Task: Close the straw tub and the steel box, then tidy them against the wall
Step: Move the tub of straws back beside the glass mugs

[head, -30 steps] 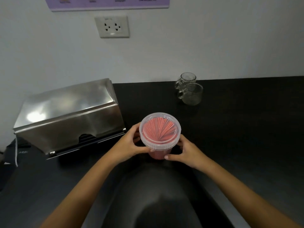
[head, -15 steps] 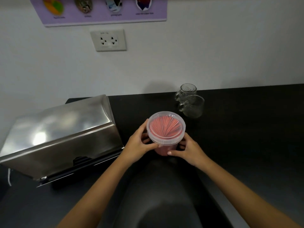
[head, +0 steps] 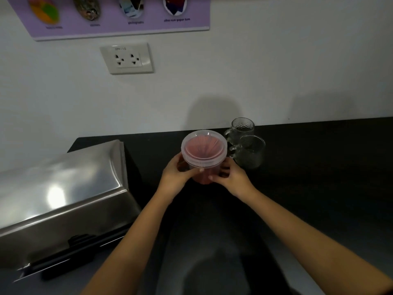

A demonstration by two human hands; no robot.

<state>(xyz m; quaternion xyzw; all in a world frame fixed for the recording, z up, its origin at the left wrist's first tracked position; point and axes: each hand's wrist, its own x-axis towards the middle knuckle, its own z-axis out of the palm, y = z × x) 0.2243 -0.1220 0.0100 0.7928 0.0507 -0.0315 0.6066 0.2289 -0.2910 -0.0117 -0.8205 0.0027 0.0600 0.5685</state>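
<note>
Head view, one moment. Left hand (head: pixel 176 174): fingers curled round the left side of the straw tub (head: pixel 203 155), grasping it below the rim. Right hand (head: pixel 230 177): fingers wrapped round the tub's right side, likewise grasping. Straw tub: clear plastic, pink straws inside, clear lid (head: pixel 204 145) seated on top; held between both hands over the black counter (head: pixel 319 167), near the white wall (head: pixel 255 71); whether its base touches the counter cannot be told. Two glass mugs (head: pixel 246 150): just right of the tub, one behind the other, by the wall. Steel box (head: pixel 61 196): left of the hands, lid down, set at an angle on the counter. Wall socket (head: pixel 127 58) and purple poster (head: pixel 119 13): on the wall above.
</note>
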